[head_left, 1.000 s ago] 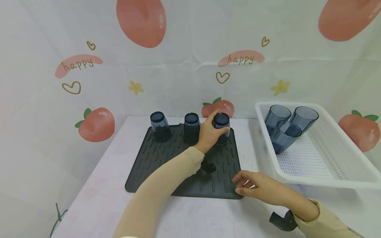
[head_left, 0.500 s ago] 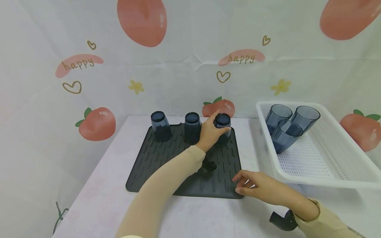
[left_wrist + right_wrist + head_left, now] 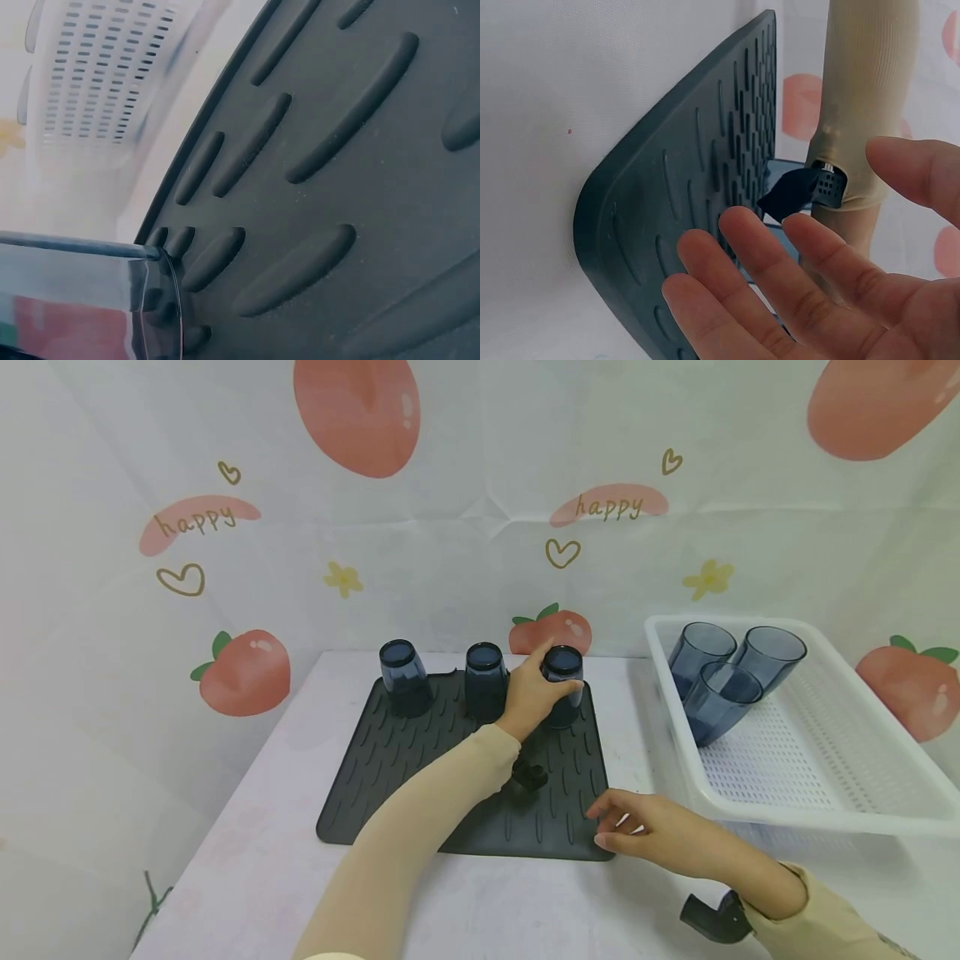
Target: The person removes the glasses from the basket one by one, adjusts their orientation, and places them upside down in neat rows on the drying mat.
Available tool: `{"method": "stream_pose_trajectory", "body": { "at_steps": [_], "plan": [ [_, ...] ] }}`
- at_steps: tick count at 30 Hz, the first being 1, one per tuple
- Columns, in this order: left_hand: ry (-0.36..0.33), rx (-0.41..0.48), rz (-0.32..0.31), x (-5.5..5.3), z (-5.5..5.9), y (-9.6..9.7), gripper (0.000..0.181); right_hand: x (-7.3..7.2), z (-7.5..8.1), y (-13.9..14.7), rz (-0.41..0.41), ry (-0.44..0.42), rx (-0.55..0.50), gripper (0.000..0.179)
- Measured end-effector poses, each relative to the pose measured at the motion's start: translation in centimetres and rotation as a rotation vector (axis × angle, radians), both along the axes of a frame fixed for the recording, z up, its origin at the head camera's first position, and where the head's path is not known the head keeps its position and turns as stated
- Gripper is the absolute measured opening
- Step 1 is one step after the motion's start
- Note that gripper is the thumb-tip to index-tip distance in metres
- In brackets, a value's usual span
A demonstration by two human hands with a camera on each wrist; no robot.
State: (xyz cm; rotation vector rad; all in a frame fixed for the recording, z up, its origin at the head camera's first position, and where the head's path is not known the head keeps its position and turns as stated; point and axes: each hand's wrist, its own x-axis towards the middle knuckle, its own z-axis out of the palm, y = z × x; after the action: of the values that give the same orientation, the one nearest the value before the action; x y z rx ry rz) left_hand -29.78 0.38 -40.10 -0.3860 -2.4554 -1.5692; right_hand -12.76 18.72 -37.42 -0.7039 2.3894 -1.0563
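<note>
My left hand [image 3: 528, 693] grips the upturned blue drinking glass [image 3: 564, 714] at the back right of the black ridged drying mat [image 3: 420, 768], thumb and fingers on either side of it. Up close in the left wrist view, that glass's rim [image 3: 174, 300] meets the mat. To its left stand two more upturned glasses, a middle glass [image 3: 484, 685] beside my left hand and a left glass [image 3: 406, 681]. Over the mat's front right corner hovers my right hand [image 3: 660, 835], holding nothing. Its fingers look relaxed and spread in the right wrist view.
A white perforated basket [image 3: 840, 820] sits right of the mat. Three blue glasses [image 3: 722, 702] lean together in its left back part. Behind the white table [image 3: 277, 793] hangs a printed cloth [image 3: 450, 543]. My left forearm [image 3: 420, 827] crosses above the mat.
The gripped glass and my left hand have shifted very slightly to the right. My right hand and the other glasses look unmoved.
</note>
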Motion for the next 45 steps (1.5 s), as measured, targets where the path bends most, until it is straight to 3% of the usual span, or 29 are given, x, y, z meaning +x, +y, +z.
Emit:
{"method": "stream_pose_trajectory", "body": {
  "at_steps": [11,24,45],
  "plan": [
    [-0.03,-0.007,-0.037,-0.17,-0.29,-0.55,0.082,-0.04,-0.1,-0.09,-0.001,-0.024,0.005,0.035],
    [-0.054,-0.001,-0.059,0.2,0.19,-0.53,0.077,-0.32,-0.29,-0.36,0.027,0.011,-0.015,0.036],
    [-0.078,0.095,-0.072,0.09,-0.42,-0.3,0.075,-0.2,-0.52,-0.59,0.029,-0.016,-0.011,0.035]
  ]
}}
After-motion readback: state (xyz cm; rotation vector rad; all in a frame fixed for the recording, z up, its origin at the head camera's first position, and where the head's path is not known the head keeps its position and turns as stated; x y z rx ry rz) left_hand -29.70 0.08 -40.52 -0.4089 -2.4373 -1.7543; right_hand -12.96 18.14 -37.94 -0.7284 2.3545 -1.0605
